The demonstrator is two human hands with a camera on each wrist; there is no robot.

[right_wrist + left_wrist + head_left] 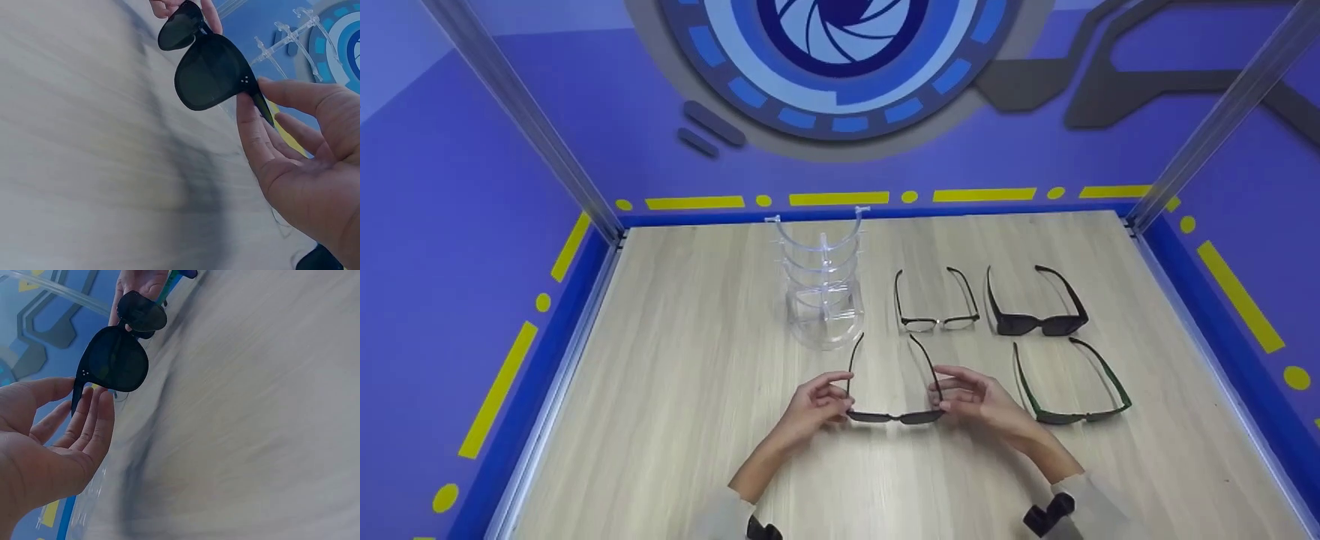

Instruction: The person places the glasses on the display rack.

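Observation:
A pair of black sunglasses [872,417] with dark lenses is held between both hands, temples unfolded and pointing away from me. My left hand [813,405] pinches the left hinge end between thumb and fingers. At the opposite hinge, my right hand [976,399] does the same. In the left wrist view the dark lens [118,360] stands clear of the tabletop, and the right wrist view shows the other lens [209,73] with small silver dots near the hinge. Just beyond the sunglasses stands a clear plastic glasses stand [825,330] with several curved tiers.
Right of the stand lie clear-lensed eyeglasses [937,322] and thick black sunglasses [1041,324], both unfolded. Nearer, beside my right hand, are green-framed glasses [1084,417]. The wooden tabletop [682,337] is bounded by blue panels [472,247] at the back and sides.

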